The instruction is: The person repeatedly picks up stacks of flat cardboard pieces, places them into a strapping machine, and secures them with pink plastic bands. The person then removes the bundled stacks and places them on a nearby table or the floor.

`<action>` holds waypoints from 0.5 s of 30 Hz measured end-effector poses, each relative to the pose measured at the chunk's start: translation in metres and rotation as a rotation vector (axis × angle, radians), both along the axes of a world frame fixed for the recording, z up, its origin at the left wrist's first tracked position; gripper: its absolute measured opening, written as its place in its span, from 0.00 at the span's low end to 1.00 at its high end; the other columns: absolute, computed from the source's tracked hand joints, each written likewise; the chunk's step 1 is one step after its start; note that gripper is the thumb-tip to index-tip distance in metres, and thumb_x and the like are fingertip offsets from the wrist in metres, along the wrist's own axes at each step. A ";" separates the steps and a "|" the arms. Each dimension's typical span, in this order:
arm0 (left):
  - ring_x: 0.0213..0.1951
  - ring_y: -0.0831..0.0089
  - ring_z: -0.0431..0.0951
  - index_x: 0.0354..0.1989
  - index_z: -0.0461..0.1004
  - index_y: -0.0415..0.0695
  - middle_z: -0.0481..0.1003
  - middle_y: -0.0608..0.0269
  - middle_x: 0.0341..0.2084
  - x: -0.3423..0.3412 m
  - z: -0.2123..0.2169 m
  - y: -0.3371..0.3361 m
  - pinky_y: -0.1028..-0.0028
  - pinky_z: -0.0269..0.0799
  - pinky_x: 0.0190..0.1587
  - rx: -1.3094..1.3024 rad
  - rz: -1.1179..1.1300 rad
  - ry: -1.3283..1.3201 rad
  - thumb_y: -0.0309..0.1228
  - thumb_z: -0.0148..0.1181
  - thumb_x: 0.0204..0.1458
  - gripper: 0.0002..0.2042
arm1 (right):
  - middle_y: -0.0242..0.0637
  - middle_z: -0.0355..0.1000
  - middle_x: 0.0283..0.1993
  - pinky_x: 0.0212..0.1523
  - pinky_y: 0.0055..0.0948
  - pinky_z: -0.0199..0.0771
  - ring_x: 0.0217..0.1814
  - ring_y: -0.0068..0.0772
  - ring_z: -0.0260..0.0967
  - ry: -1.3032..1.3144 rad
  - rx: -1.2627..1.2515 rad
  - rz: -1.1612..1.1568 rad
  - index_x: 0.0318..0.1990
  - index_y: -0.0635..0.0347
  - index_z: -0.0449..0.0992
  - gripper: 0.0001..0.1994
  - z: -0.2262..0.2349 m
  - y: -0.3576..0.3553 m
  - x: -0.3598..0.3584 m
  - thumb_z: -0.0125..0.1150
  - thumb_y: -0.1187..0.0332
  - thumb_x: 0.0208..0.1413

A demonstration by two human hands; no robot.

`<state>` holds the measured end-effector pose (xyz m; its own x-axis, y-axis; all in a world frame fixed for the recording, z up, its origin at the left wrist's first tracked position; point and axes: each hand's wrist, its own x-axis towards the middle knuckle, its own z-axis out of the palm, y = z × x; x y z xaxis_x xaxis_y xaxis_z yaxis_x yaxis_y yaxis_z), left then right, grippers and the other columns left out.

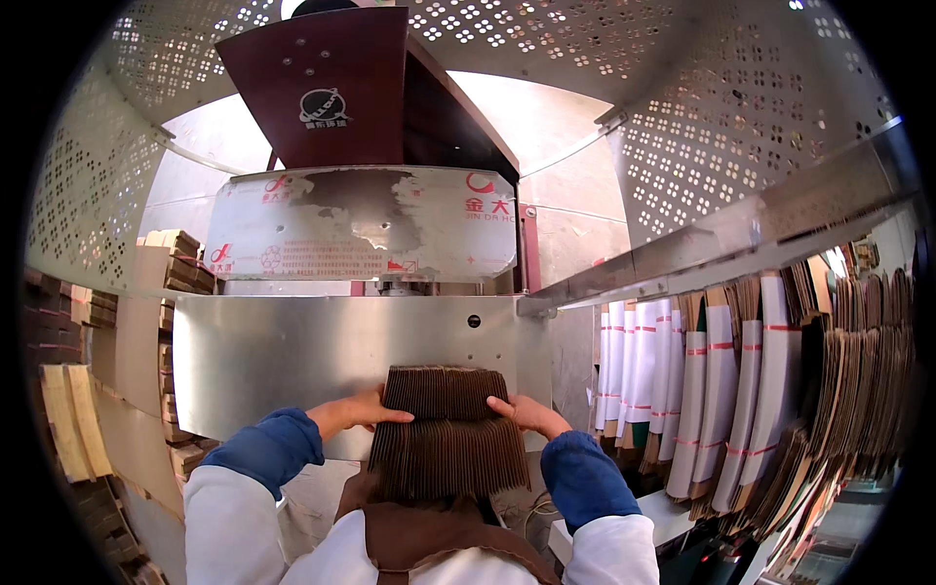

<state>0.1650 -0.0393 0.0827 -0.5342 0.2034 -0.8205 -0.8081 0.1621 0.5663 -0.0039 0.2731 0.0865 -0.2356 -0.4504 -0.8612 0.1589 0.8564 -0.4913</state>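
Two stacks of thin brown cardboard pieces, packed edge up, lie one before the other in front of me. The far stack (441, 393) rests at the front edge of a bare metal plate. My left hand (363, 409) grips its left side, thumb on the near edge. At the opposite side my right hand (525, 413) holds it, thumb over the top corner and the other fingers hidden. The near stack (448, 458) sits closer to my body, against the brown apron (429, 536), and touches or almost touches the far one.
The metal plate (292, 351) belongs to a machine with a dark red housing (341, 97) and a film-covered panel (361, 224). Perforated metal guards (741, 127) curve around it. Strapped bundles of cardboard (702, 390) stand on the right. More cardboard stacks (190, 263) line the left.
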 end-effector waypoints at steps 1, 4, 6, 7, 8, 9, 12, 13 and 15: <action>0.51 0.64 0.73 0.64 0.55 0.43 0.71 0.57 0.51 0.000 -0.003 0.000 0.64 0.77 0.38 0.005 0.047 -0.009 0.52 0.73 0.37 0.48 | 0.47 0.75 0.46 0.36 0.34 0.78 0.48 0.41 0.73 0.019 -0.035 0.020 0.60 0.59 0.65 0.42 -0.012 0.004 0.000 0.48 0.30 0.51; 0.54 0.61 0.71 0.65 0.55 0.41 0.69 0.54 0.54 -0.001 0.009 0.001 0.63 0.75 0.47 0.079 0.073 0.054 0.48 0.75 0.37 0.48 | 0.50 0.75 0.46 0.42 0.36 0.75 0.50 0.47 0.73 0.130 -0.108 0.100 0.60 0.59 0.65 0.40 -0.004 -0.006 -0.002 0.51 0.33 0.53; 0.57 0.59 0.69 0.65 0.54 0.40 0.68 0.51 0.56 0.014 -0.005 0.001 0.65 0.68 0.55 -0.025 0.087 0.223 0.46 0.75 0.37 0.48 | 0.51 0.75 0.46 0.48 0.38 0.73 0.50 0.52 0.73 0.272 -0.207 0.158 0.61 0.59 0.64 0.39 0.002 -0.005 -0.002 0.52 0.35 0.53; 0.58 0.58 0.68 0.65 0.54 0.39 0.67 0.50 0.58 0.015 0.002 0.000 0.65 0.65 0.59 -0.080 0.083 0.304 0.44 0.75 0.37 0.48 | 0.53 0.74 0.49 0.54 0.40 0.69 0.53 0.56 0.71 0.249 -0.234 0.062 0.65 0.57 0.59 0.41 0.021 -0.010 -0.004 0.57 0.37 0.51; 0.60 0.58 0.67 0.66 0.52 0.39 0.66 0.49 0.59 0.018 0.012 0.001 0.66 0.62 0.61 -0.097 0.130 0.311 0.44 0.76 0.36 0.50 | 0.53 0.74 0.50 0.55 0.39 0.68 0.54 0.55 0.70 0.270 -0.281 0.049 0.66 0.57 0.56 0.42 0.031 -0.010 -0.007 0.58 0.38 0.50; 0.61 0.58 0.65 0.67 0.51 0.38 0.65 0.48 0.59 0.009 0.046 0.004 0.67 0.58 0.64 -0.111 0.171 0.334 0.44 0.76 0.36 0.51 | 0.53 0.73 0.50 0.56 0.39 0.68 0.56 0.55 0.69 0.307 -0.327 0.031 0.67 0.57 0.54 0.44 0.040 -0.009 -0.015 0.60 0.39 0.49; 0.64 0.59 0.61 0.69 0.44 0.38 0.61 0.48 0.62 0.006 0.065 0.009 0.65 0.54 0.66 -0.324 0.265 0.511 0.42 0.76 0.35 0.56 | 0.52 0.70 0.55 0.58 0.39 0.67 0.58 0.53 0.68 0.440 -0.531 -0.020 0.69 0.57 0.48 0.51 0.055 -0.013 -0.030 0.73 0.50 0.41; 0.65 0.58 0.59 0.69 0.42 0.39 0.59 0.47 0.63 0.000 0.065 0.012 0.65 0.54 0.67 -0.416 0.260 0.602 0.41 0.76 0.34 0.56 | 0.52 0.68 0.57 0.58 0.39 0.67 0.59 0.53 0.67 0.522 -0.602 -0.021 0.69 0.57 0.48 0.52 0.052 -0.010 -0.034 0.75 0.54 0.39; 0.68 0.54 0.52 0.70 0.41 0.40 0.52 0.47 0.67 -0.019 0.054 0.024 0.62 0.51 0.68 -0.196 0.487 0.663 0.40 0.77 0.32 0.58 | 0.49 0.63 0.63 0.58 0.38 0.67 0.61 0.51 0.65 0.660 -0.616 -0.017 0.68 0.56 0.52 0.52 0.043 -0.005 -0.043 0.80 0.65 0.33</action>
